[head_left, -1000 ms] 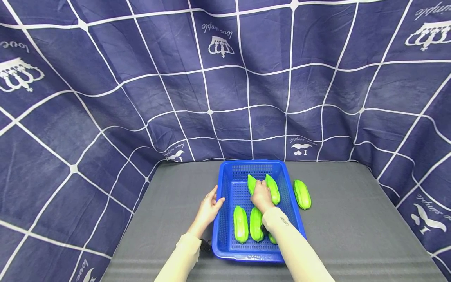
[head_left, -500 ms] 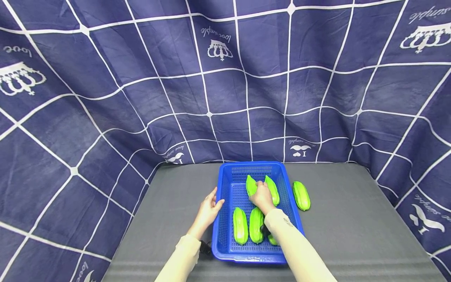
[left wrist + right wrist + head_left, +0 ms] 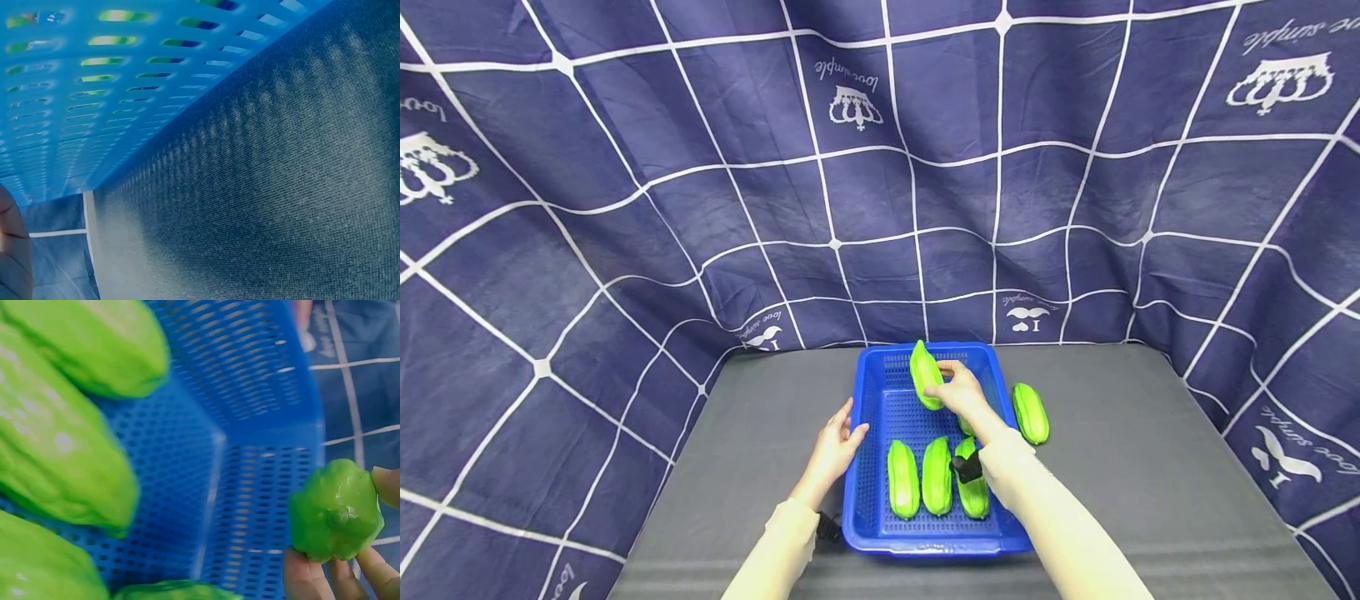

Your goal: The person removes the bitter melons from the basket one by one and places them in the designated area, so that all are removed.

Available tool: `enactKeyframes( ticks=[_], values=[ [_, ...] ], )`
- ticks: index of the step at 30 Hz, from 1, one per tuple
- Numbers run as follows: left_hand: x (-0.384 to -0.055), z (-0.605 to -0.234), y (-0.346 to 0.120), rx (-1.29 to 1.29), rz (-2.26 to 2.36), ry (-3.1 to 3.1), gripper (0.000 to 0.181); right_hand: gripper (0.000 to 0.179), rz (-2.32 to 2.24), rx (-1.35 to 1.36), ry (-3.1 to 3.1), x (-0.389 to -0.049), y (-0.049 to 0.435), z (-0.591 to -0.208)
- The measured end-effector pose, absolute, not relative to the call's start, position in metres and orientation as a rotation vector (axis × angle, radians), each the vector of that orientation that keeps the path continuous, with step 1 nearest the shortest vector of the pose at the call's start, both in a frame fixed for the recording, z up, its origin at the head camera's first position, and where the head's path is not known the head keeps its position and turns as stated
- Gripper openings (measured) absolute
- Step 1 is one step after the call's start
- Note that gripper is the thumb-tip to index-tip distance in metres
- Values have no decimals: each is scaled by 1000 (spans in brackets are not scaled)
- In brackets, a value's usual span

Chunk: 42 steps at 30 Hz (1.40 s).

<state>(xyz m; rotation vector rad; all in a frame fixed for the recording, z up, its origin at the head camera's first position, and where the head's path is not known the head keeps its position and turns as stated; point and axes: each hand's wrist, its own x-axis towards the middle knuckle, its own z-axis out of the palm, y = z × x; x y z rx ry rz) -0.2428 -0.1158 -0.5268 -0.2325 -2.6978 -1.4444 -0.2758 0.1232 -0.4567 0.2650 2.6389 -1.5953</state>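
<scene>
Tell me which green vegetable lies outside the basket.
The green vegetable on the gray table, right of the blue basket; the right hand holds another, and the rest lie inside the basket.

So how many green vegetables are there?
6 vegetables: one in the right hand, one partly behind it, three lined up in the basket, one on the table, right of it. Others may be hidden.

6 green vegetables point(image 3: 902, 482): 1 in the right hand point(image 3: 962, 392), 4 in the blue basket point(image 3: 936, 546), 1 on the grey table point(image 3: 1112, 467); 1 basket; 1 table; 2 hands, including the left hand point(image 3: 835, 447); 2 pale sleeves point(image 3: 782, 533); 2 black wrist devices point(image 3: 967, 467).
</scene>
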Motion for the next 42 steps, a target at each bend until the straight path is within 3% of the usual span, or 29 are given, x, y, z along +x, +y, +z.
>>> enactKeyframes(
  ticks=[16,28,42],
  values=[
    [-244,-526,-118,-259,-1494,-2679,61,65,-1865,304,2487,-262,189,-434],
    [-246,-526,-117,-271,-1506,-2677,61,68,-1729,539,2567,-245,265,-464],
    [-244,-527,-118,-289,-1535,-2657,60,68,-1622,746,2582,-230,304,-494]
  ],
)
